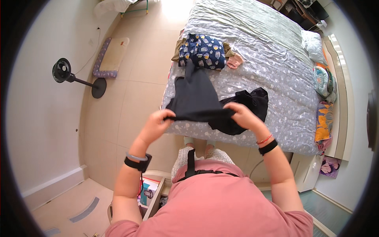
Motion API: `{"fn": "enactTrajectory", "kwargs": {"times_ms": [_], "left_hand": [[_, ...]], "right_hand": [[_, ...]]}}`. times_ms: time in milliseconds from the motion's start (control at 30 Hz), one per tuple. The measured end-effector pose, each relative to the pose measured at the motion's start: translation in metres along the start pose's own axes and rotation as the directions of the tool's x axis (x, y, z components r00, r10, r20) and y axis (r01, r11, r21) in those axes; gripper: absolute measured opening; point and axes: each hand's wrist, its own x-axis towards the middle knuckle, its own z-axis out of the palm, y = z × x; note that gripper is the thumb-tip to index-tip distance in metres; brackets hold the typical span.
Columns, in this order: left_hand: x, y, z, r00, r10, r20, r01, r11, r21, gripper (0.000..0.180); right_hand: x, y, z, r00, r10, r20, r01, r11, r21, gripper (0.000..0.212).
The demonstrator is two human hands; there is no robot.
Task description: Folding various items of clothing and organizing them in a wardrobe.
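Observation:
A black garment (196,94) is stretched between my hands over the near left part of the bed; I cannot tell its exact kind. My left hand (158,124) pinches its near left corner. The near right corner is in the closed fingers of my right hand (244,115). From its far end a narrow part reaches up to a folded navy patterned garment (202,51). A second black garment (252,103) lies crumpled on the bed, partly beneath my right hand and the held cloth.
The bed (272,67) has a grey patterned sheet. A small pink cloth (235,61) lies beside the navy garment. Pillows (314,45) and folded fabric (324,122) line the right edge. A black fan (63,71) and a cushioned mat (110,59) are on the left floor. An open drawer (154,197) is near my left arm.

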Motion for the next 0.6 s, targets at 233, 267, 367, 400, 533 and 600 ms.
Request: {"fn": "enactTrajectory", "kwargs": {"times_ms": [233, 267, 367, 400, 533, 600], "left_hand": [[-0.054, -0.106, 0.085, 0.914, -0.322, 0.249, 0.314, 0.947, 0.072, 0.018], [-0.058, -0.113, 0.093, 0.885, -0.357, 0.300, 0.350, 0.934, 0.077, 0.017], [-0.056, -0.138, 0.103, 0.857, -0.400, 0.324, 0.383, 0.916, 0.120, 0.018], [-0.052, -0.147, 0.105, 0.853, -0.417, 0.314, 0.394, 0.909, 0.137, 0.018], [0.001, -0.186, 0.108, 0.852, -0.484, 0.200, 0.479, 0.874, 0.077, 0.023], [0.018, -0.209, 0.103, 0.840, -0.529, 0.119, 0.519, 0.848, 0.106, 0.023]], "right_hand": [[-0.039, 0.133, 0.089, 0.799, 0.505, 0.326, -0.510, 0.857, -0.076, 0.025], [-0.041, 0.141, 0.095, 0.729, 0.576, 0.370, -0.560, 0.812, -0.161, 0.024], [-0.034, 0.153, 0.104, 0.639, 0.639, 0.428, -0.592, 0.764, -0.258, 0.028], [-0.028, 0.157, 0.107, 0.630, 0.640, 0.441, -0.594, 0.762, -0.258, 0.028], [0.009, 0.205, 0.103, 0.767, 0.571, 0.293, -0.569, 0.816, -0.101, 0.028], [0.041, 0.204, 0.109, 0.773, 0.591, 0.230, -0.589, 0.804, -0.086, 0.029]]}}
